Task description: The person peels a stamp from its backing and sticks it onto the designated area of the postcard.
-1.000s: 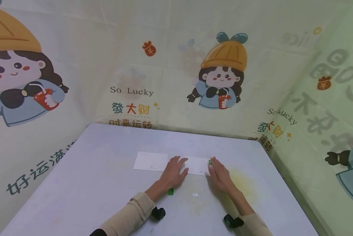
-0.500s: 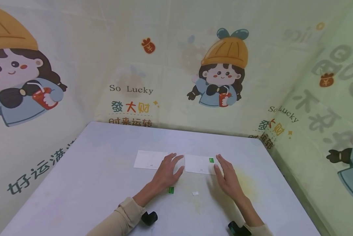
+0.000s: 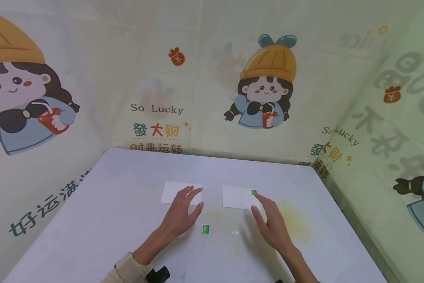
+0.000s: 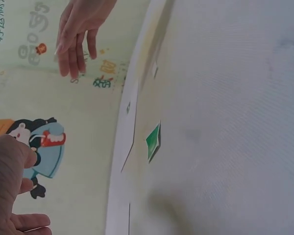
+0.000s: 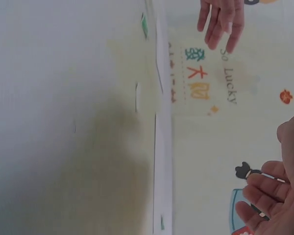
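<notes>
Two flat white envelopes lie side by side on the table, the left envelope and the right envelope. A small green stamp sits at the right one's upper right corner. My left hand hovers with loose, spread fingers, overlapping the left envelope in the head view. Close to the stamped corner is my right hand, its index fingertip overlapping the stamp's edge there. Neither hand holds anything; in both wrist views they hang above the tabletop. Another green stamp lies loose between the hands.
A small white scrap of paper lies right of the loose stamp. The white table reaches back to a printed cloth wall, with another cloth side at the right.
My right hand lifted off the stamped corner, uncovering the green stamp, then drifted back near it. My left hand moved left and towards me, off the gap between the envelopes.
</notes>
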### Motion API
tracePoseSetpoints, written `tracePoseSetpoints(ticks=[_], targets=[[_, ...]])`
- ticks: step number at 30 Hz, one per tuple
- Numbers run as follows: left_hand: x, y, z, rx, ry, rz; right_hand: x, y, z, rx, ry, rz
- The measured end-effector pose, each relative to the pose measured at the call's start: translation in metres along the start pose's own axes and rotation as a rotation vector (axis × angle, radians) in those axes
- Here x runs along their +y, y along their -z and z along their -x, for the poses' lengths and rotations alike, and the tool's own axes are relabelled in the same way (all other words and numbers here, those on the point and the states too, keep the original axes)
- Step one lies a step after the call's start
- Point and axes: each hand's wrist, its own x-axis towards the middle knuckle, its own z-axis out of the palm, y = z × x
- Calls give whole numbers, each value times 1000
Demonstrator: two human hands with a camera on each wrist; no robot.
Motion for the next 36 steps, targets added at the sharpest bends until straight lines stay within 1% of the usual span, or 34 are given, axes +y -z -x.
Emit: tracePoseSetpoints(ticks=[4, 8, 12, 15, 19, 23, 28, 30, 33, 36], targets=[[-5, 10, 11, 23, 26, -21, -11, 1, 5, -13, 17, -4], [-10, 19, 19, 39, 42, -35, -21, 1, 8, -24, 27, -7], [-19, 25, 25, 40, 66, -44, -29, 0, 11, -37, 44, -50], [-28, 29, 28, 42, 81, -48, -35, -2, 14, -64, 56, -87], [-40, 32, 30, 53, 90, -49, -44, -5, 17, -112, 39, -123], [-50, 34, 32, 49, 104, -62, -52, -8, 19, -141, 1, -146], [-59, 38, 34, 48, 120, -75, -59, -13, 23, -172, -43, -175], [-62, 39, 35, 51, 117, -77, -61, -16, 25, -183, -44, -181], [-67, 41, 34, 51, 118, -94, -62, -22, 26, -191, -7, -187], [-69, 42, 33, 46, 129, -104, -63, -27, 26, -187, 56, -198]])
